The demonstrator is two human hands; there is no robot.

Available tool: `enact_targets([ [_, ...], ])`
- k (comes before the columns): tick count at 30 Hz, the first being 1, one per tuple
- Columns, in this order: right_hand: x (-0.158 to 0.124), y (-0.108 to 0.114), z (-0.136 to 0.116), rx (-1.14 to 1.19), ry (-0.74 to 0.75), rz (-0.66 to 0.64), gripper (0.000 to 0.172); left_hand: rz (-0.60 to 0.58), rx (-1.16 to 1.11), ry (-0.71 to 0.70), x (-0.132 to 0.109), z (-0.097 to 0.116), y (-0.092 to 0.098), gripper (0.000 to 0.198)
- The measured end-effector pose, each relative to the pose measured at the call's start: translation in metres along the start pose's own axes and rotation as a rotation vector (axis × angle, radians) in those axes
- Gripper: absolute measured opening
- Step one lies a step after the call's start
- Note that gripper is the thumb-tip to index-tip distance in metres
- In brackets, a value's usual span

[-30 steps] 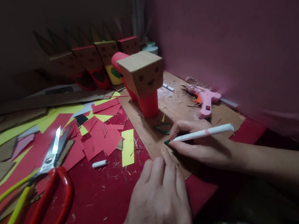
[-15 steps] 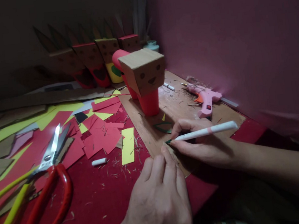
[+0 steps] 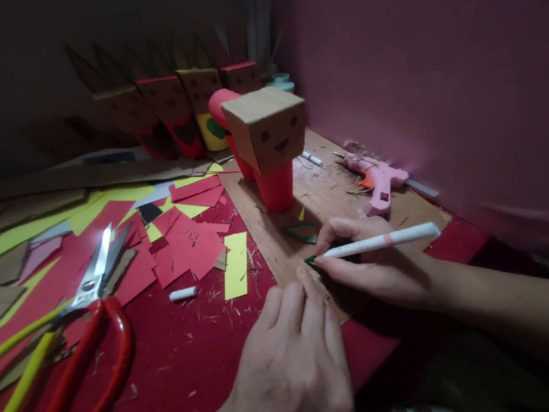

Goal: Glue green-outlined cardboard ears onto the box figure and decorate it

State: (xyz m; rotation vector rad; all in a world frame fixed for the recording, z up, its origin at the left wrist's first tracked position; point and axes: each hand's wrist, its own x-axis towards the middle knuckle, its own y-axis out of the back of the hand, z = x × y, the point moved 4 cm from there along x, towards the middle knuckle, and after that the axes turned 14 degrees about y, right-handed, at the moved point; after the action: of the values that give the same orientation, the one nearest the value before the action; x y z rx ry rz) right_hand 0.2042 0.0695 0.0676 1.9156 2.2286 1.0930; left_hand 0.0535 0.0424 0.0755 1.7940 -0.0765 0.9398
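A white felt-tip marker [image 3: 382, 240] with a dark green tip is pinched between the thumb and fingers of my right hand [image 3: 370, 261]. Its tip points at a small cardboard piece [image 3: 316, 279], mostly hidden under my fingers. My left hand [image 3: 295, 349] is closed, fingertips pressing that piece against the wooden board [image 3: 280, 258]. Just beyond lies a leaf-shaped cutout [image 3: 300, 233] edged in dark green. Behind it stands a red paper cup [image 3: 275, 189] topped by a cardboard box head [image 3: 270, 127] with drawn eyes and nose.
Large scissors [image 3: 88, 306] lie partly spread at left, near a white marker cap [image 3: 183, 294] and red paper scraps [image 3: 180, 250]. A yellow paper strip [image 3: 236, 265] rests beside the board. On the right is a pink glue gun [image 3: 381, 184]. Box-headed cups [image 3: 187, 136] line the back.
The camera view has shifted very slightly. Both hands keep nearly the same pose, and the marker tip stays close to the small cardboard piece.
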Motion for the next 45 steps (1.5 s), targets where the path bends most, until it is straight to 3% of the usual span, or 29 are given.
enact_targets([
  [9,0.0005,0.0021,-0.0036,-0.088,0.06,-0.017,0.007,0.02,-0.014,0.004,0.0012,0.0001,-0.0002,0.033],
  [19,-0.0017,-0.0001,0.0004,0.026,-0.025,0.004,0.01,0.04,0.019,0.007,0.0002,0.0004,0.0002,0.035],
  [45,0.0013,0.0036,-0.004,-0.008,-0.037,0.043,0.01,0.011,0.0,0.003,-0.0019,-0.0011,0.002,0.035],
])
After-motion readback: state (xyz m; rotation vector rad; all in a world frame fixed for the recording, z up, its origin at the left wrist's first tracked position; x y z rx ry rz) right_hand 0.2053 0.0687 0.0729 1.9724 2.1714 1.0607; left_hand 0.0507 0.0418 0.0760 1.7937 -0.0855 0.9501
